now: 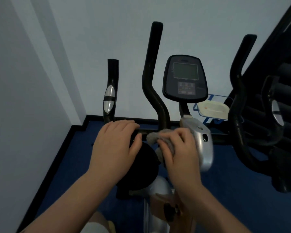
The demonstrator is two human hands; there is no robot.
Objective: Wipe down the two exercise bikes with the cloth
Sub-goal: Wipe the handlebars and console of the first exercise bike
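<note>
An exercise bike [201, 142] with a silver frame stands below me, its dark console [185, 78] upright at centre right. Black handlebars [152, 73] rise on either side of the console. My left hand [116, 145] grips the horizontal handlebar bar at the left, fingers curled over it. My right hand [180, 152] holds a grey cloth [155, 137] bunched against the bar beside the silver stem. A second black machine [274, 132] stands at the far right, only partly in view.
Blue carpet [71, 157] covers the floor, with a black skirting along pale walls that form a corner at the left. A blue wire rack holding a white tray [212, 109] sits behind the bikes. A black round part [144, 167] lies under my hands.
</note>
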